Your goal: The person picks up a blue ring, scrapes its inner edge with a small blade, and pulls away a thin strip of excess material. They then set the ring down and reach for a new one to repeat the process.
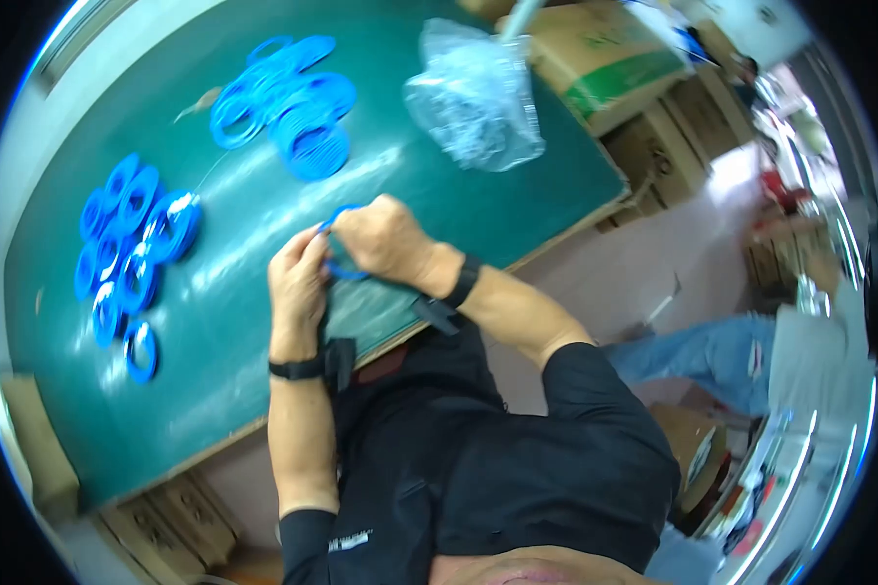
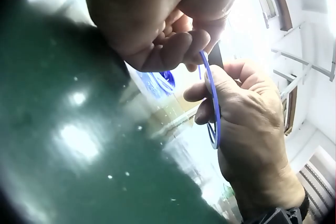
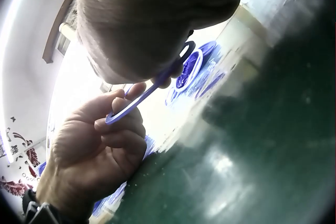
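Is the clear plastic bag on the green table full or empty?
Partly full: the clear plastic bag bulges on the green table, with pale contents showing through it. What they are cannot be told.

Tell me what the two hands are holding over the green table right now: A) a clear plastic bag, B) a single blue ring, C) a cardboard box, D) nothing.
B: both the left hand and right hand pinch one blue ring between them, above the table.
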Available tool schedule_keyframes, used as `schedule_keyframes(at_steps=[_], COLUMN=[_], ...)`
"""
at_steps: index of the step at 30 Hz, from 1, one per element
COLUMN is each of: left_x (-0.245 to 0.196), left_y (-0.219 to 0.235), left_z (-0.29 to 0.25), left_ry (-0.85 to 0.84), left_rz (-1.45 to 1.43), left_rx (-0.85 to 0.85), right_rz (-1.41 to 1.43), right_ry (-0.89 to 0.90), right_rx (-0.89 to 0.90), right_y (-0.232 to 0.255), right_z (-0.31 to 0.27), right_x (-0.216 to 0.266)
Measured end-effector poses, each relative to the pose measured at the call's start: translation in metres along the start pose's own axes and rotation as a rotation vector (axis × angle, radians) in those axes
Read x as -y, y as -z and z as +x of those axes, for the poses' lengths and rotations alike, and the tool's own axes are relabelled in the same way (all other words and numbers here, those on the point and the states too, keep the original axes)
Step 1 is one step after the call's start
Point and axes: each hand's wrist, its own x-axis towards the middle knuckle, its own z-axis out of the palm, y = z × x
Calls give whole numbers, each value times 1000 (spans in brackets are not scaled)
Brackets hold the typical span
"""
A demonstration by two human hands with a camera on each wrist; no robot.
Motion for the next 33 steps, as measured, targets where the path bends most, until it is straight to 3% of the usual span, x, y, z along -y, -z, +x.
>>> schedule_keyframes(at_steps=[5,9,14,16,17,22,33], left_x=[7,7,7,17,1,5,-1], left_y=[4,7,0,13,-7,-2,-9], left_z=[7,5,7,13,0,1,-4], left_ry=[11,2,8,-4,2,-68,-72], left_rz=[30,-14,42,122,140,167,214], left_rx=[-36,34,-17,16,-9,64,77], right_rz=[-24,41,-5,-17,-6,122,58], right_ry=[-38,-94,-107,-53,-90,-218,-143], right_rx=[-21,-47,-182,-139,-157,-85,-63], right_y=[-2,-3,-1,-9,-5,0,-1], right_z=[-4,-9,-4,-9,-5,-2,-2], right_x=[0,0,-3,-10,-6,0,-3])
